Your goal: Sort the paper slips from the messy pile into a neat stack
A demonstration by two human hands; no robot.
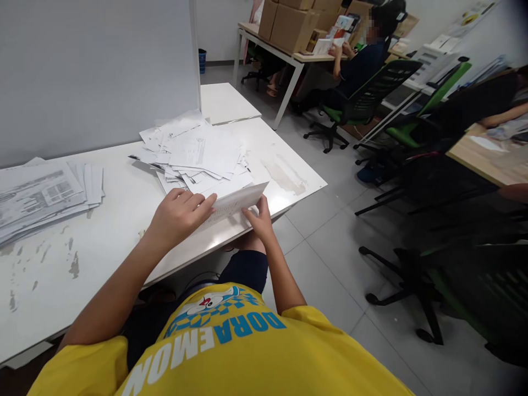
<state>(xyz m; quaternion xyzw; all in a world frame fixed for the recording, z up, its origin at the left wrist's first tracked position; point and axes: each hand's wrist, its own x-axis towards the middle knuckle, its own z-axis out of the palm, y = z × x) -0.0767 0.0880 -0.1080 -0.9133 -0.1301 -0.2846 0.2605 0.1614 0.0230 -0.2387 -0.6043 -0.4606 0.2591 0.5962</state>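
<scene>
An office is indicated by wheeled chairs (383,82), a white surface (124,192) heaped with papers (198,151), a tiled floor (325,236), and a farther surface (249,27) where boxes (289,27) are stacked and a person (358,69) is seated.

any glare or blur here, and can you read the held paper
Head view: bright glare on the white table near its front edge, below the held paper; head view: the paper's print shows but is too small and soft to read; head view: the chair at lower right is dark, with little detail; head view: the top right corner darkens.
</scene>
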